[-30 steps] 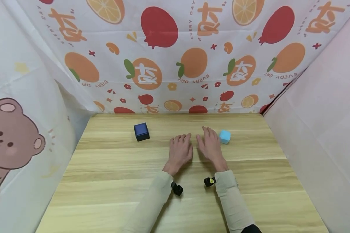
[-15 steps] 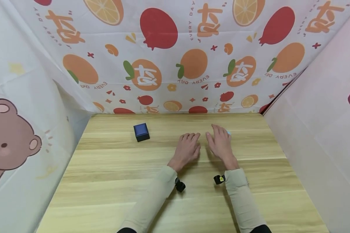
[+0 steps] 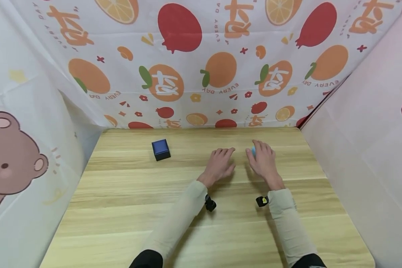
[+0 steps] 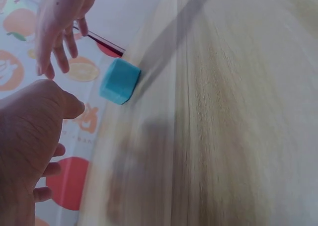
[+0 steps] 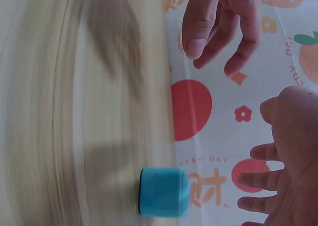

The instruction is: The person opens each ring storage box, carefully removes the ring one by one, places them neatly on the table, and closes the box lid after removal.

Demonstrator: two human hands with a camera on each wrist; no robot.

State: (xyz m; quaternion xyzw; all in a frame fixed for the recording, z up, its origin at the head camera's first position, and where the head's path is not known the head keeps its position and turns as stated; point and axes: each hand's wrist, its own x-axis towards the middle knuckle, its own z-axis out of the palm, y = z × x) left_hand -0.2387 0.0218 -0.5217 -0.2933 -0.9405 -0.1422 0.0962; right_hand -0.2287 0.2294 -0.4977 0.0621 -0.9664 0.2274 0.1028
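Observation:
A small light-blue box with rounded corners point(image 3: 253, 150) stands on the wooden table, mostly hidden in the head view by my right hand point(image 3: 264, 160). That hand hovers over it with loosely bent fingers; the left wrist view shows a gap between the hand point(image 4: 64, 17) and the blue box point(image 4: 120, 80). To the left of it my left hand point(image 3: 217, 166) is held above the tabletop, fingers spread and holding nothing. In the right wrist view the blue box point(image 5: 164, 192) sits apart from both hands. A dark navy square box point(image 3: 160, 149) lies farther left.
The wooden table point(image 3: 120, 208) ends at a fruit-printed cloth point(image 3: 194, 74) hanging along its back. Pale cloth walls stand on both sides, the left one with a printed bear point(image 3: 10, 156). Black cameras point(image 3: 210, 203) are strapped at both wrists.
Both hands have moved to the right, the right hand coming over the light-blue box that was in plain sight beside it. The boxes stay in place; the head view has shifted slightly.

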